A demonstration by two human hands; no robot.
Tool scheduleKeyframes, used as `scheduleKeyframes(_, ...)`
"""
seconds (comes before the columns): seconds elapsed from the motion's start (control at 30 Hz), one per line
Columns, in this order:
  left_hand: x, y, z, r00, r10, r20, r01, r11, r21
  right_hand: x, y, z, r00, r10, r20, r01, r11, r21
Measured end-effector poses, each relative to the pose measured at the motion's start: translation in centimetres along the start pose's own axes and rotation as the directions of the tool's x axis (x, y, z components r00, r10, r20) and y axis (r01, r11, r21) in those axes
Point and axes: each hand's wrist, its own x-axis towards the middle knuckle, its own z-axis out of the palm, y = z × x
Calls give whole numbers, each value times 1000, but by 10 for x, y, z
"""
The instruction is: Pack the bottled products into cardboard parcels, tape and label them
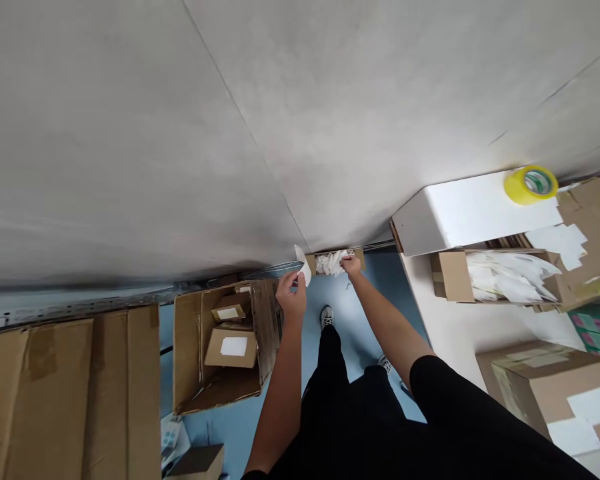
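My left hand (pixel 291 297) pinches a curved white sheet (pixel 303 265), probably paper or film, and holds it up near the grey wall. My right hand (pixel 351 265) grips the end of a narrow cardboard box (pixel 359 258), whose opening is packed with crumpled white material (pixel 333 263). The sheet is a short way left of that box. Both of my arms reach forward over my black clothing, and my hands stay apart.
A grey wall (pixel 180 133) fills the upper view. An open carton (pixel 190 347) holding smaller boxes stands left of me on the blue floor (pixel 340 300). To the right are a white board (pixel 475 210), a yellow tape roll (pixel 531 185), and a box of white sheets (pixel 510 278).
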Motion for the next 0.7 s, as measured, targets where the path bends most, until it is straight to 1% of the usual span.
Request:
scheduleKeyframes(0.1,8,-9,5,1000,9,10,-9,1000,-8,12,0,13,998,67,-18,-68,996,-63)
scheduleKeyframes(0.17,14,-10,9,1000,10,21,-10,1000,-18,15,-4,14,997,69,-42,-73,994,-83)
scheduleKeyframes(0.23,18,-7,13,999,13,32,-12,999,-30,11,-9,9,996,49,-68,-54,995,-81)
scheduleKeyframes(0.3,22,-1,17,998,21,51,-19,999,-38,0,-16,-2,996,14,-89,-19,998,-60)
scheduleKeyframes(0.33,23,2,20,997,27,67,-25,999,-42,-7,-20,-10,995,-15,-95,12,999,-40)
scheduleKeyframes(0.4,23,10,27,993,44,110,-38,998,-49,-26,-28,-30,989,-110,-100,113,993,25)
scheduleKeyframes(0.47,21,18,36,987,67,148,-58,997,-60,-48,-37,-54,959,-258,-113,272,955,123)
scheduleKeyframes(0.53,17,27,49,980,101,171,-89,993,-76,-73,-48,-81,926,-355,-126,374,908,189)
scheduleKeyframes(0.63,5,48,72,962,182,205,-163,981,-105,-110,-65,-124,916,-393,-78,399,880,258)
scheduleKeyframes(0.7,-7,67,88,937,257,237,-230,964,-134,-132,-76,-152,914,-403,-49,399,869,291)
